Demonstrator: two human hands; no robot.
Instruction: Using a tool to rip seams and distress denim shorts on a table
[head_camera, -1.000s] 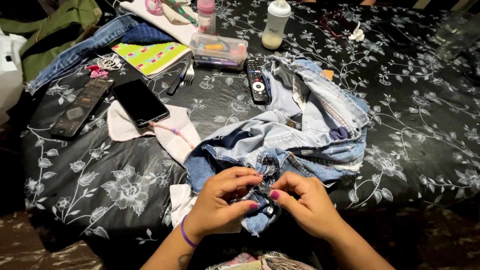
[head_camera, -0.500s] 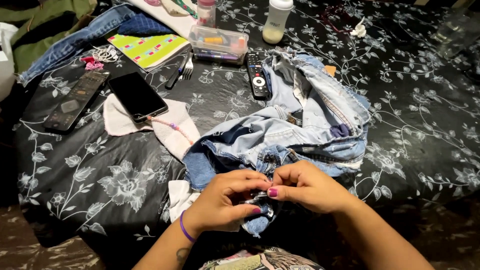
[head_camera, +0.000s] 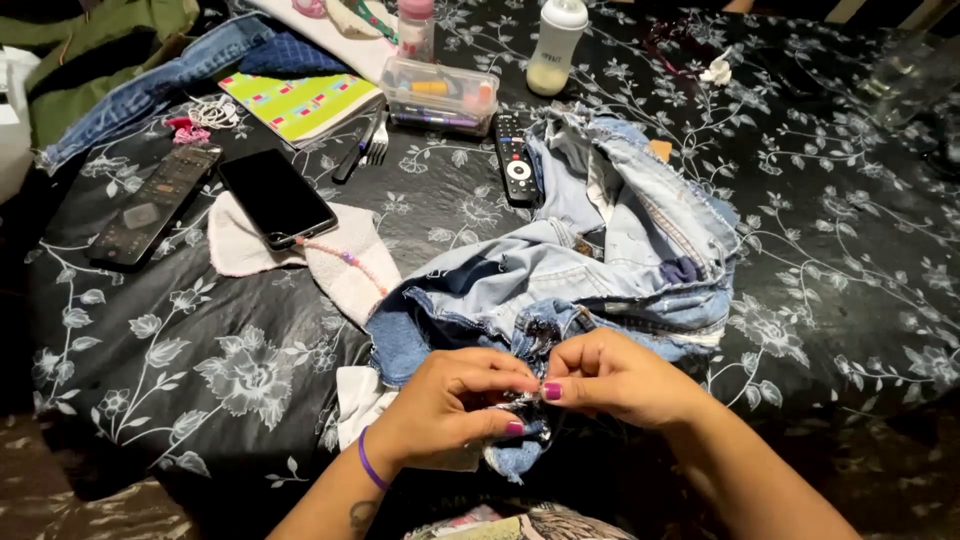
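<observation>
While the frayed denim piece (head_camera: 520, 445) is lying at the near edge of the surface (head_camera: 850, 300), we are pinching it between both hands: our left hand (head_camera: 450, 410) is closing its grip on the lower fold, and our right hand (head_camera: 610, 375) is pressing its fingertips together on the upper edge, the two touching. Just behind, a heap of jeans (head_camera: 600, 260) is spreading across the flowered black cloth. A remote control (head_camera: 515, 165) is lying beside the heap; a phone (head_camera: 277, 197) is resting on a white cloth (head_camera: 350, 265) further left.
</observation>
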